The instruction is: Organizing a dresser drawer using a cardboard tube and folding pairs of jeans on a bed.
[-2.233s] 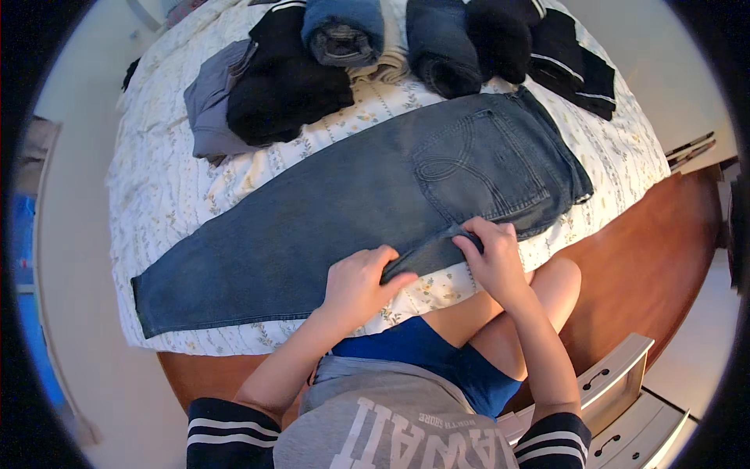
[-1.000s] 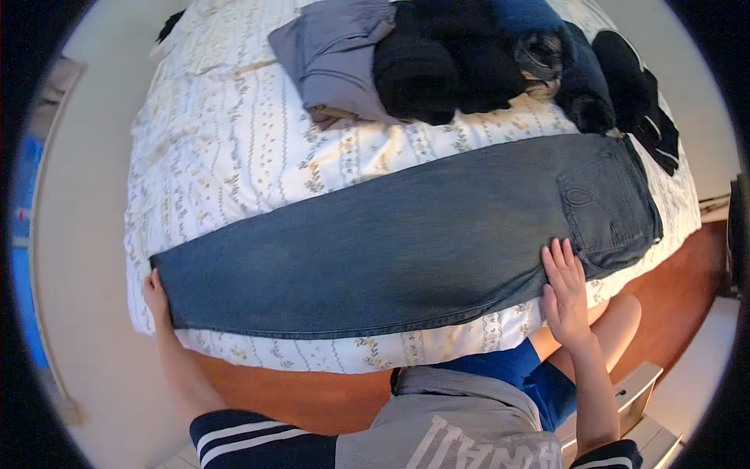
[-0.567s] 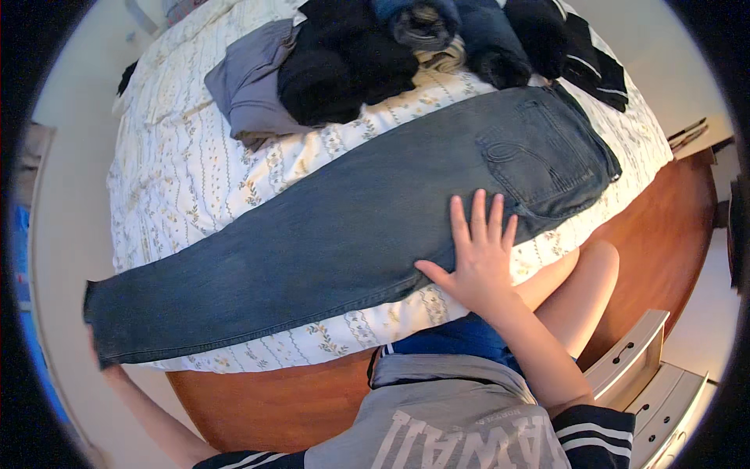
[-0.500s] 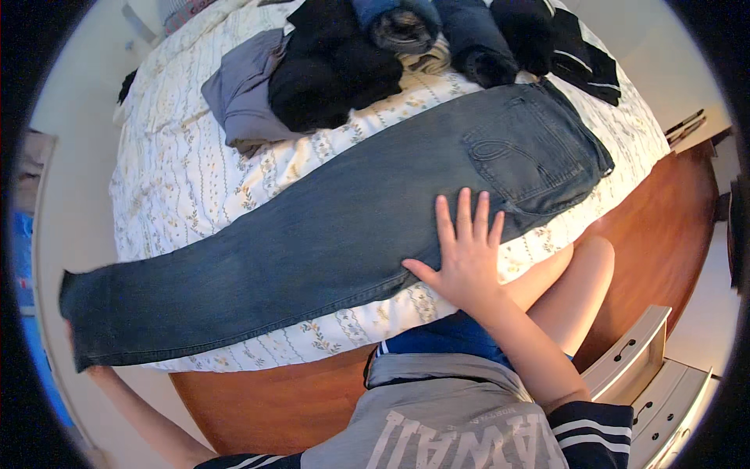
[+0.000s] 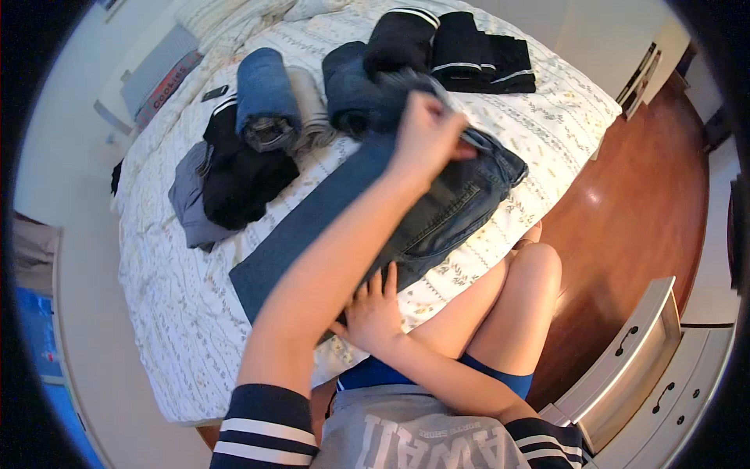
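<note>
A pair of dark blue jeans (image 5: 301, 227) lies across the bed, its leg doubled back over itself toward the waist. At the waist end, my left hand (image 5: 426, 141) is closed on the hem of the folded leg. That hem is smeared by motion. My right hand (image 5: 375, 313) rests with fingers spread on the near edge of the jeans, close to the fold. My left forearm crosses above the jeans and hides part of them.
On the patterned bedsheet (image 5: 180, 313) sit rolled blue jeans (image 5: 266, 82), a beige roll (image 5: 312, 109), grey clothing (image 5: 191, 195), black clothing (image 5: 250, 184) and several dark rolled or folded garments beyond my left hand. A white drawer (image 5: 633, 367) stands open at lower right.
My left hand has carried the hem from the far left up and right to the waist end, folding the leg over. My right hand has moved left and down along the jeans.
</note>
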Motion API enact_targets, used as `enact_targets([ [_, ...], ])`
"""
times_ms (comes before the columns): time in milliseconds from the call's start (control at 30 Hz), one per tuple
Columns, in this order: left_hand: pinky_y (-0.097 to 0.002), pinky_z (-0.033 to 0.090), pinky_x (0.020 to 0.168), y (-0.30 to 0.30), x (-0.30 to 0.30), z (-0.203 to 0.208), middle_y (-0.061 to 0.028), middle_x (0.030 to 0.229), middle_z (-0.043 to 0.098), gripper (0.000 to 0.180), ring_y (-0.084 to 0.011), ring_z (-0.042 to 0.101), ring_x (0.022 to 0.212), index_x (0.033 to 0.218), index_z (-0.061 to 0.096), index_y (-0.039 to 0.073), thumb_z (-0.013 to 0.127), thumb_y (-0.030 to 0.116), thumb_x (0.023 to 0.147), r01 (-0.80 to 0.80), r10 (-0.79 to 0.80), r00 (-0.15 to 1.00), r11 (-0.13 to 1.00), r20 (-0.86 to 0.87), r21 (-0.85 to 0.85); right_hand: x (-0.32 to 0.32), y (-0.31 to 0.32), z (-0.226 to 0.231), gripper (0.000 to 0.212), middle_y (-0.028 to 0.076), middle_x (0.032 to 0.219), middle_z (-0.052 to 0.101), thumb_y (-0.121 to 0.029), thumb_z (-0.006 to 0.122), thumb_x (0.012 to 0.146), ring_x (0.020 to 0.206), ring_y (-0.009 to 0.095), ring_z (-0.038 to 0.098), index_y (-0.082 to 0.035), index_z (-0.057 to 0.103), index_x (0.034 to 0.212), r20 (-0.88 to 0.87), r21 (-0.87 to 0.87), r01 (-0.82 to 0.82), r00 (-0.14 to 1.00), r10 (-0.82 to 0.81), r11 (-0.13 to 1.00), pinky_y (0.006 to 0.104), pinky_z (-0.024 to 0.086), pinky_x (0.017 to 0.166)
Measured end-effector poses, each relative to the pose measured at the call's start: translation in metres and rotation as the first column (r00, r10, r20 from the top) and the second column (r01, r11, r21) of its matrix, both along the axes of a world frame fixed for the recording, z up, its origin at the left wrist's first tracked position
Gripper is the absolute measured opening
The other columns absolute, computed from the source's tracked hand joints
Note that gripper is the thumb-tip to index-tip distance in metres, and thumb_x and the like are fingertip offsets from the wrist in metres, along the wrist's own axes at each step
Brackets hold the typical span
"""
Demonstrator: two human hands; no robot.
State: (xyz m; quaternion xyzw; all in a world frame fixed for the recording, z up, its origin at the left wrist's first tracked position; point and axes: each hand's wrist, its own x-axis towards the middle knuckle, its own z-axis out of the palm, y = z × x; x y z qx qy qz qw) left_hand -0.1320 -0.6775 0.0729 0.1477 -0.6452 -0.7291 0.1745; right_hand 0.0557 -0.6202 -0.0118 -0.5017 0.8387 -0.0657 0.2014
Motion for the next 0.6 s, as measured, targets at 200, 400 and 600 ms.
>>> enact_targets([
  [200,-0.0374,0.047,0.088,-0.001,0.043,-0.048,-0.0159,0.117,0.056,0.054,-0.0295,0.057,0.108,0.125,0.050,0.003,0.072,0.028,0.083,0.197,-0.170,0.980,0.781,0.102,-0.592,0.001,0.004,-0.015,0.072,0.017,0.143,0.046,-0.062,0.042,0.089,0.140,0.045,0.020,-0.012,0.050,0.139,-0.010,-0.141,-0.013,1.000,0.011,0.990,0.0718,0.002,0.107],
  [400,-0.0614,0.012,0.112,-0.060,0.242,-0.013,-0.0203,0.148,0.034,0.086,-0.0408,0.023,0.142,0.142,0.043,0.012,0.074,0.050,0.072,0.435,0.179,0.864,0.206,0.470,-0.877,-0.001,0.006,-0.038,0.063,0.016,0.132,0.055,-0.050,0.059,0.079,0.130,0.048,0.035,-0.013,0.058,0.130,-0.060,-0.440,0.140,0.981,-0.184,0.887,0.0735,0.013,0.103],
  [600,-0.0615,0.018,0.111,-0.067,0.359,-0.048,-0.0169,0.149,0.035,0.062,-0.0415,0.026,0.140,0.140,0.047,0.013,0.064,0.017,0.080,0.473,0.321,0.784,0.243,0.531,-0.847,0.001,0.002,-0.018,0.056,0.017,0.129,0.057,-0.049,0.060,0.080,0.128,0.047,0.037,-0.013,0.065,0.122,-0.083,-0.444,0.092,0.986,-0.143,0.892,0.0735,0.013,0.103],
])
